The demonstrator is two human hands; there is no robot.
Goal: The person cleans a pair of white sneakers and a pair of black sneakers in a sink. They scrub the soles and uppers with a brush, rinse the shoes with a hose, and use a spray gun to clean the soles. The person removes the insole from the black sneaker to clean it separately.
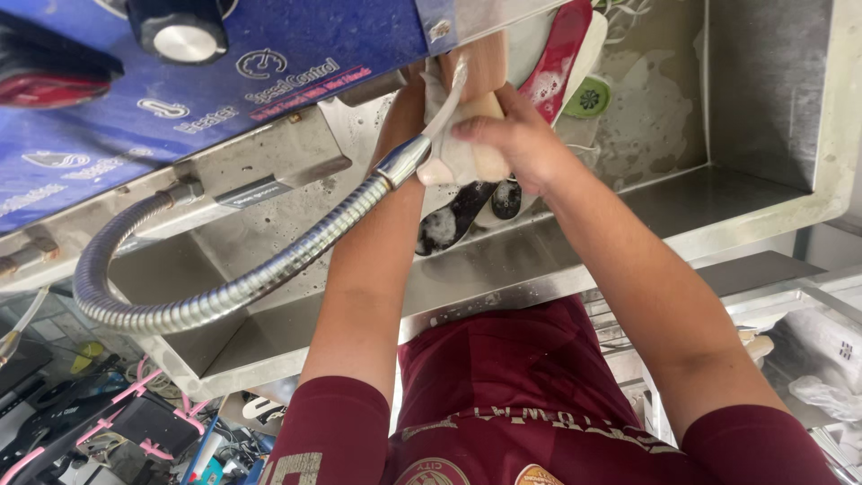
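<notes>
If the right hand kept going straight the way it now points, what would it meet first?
The right hand points toward the left hand, with only the pale cloth-wrapped wooden piece between. It already grips that piece, so it would likely push it into the hose nozzle; depth is unclear.

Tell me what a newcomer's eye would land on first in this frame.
Probably the ribbed metal hose curving from the left up to the middle of the frame, under the blue machine panel. Its tip meets the two hands: the right hand grips a pale brush handle, the left hand is mostly hidden. Beneath them a sudsy shoe lies in the steel sink.
</notes>
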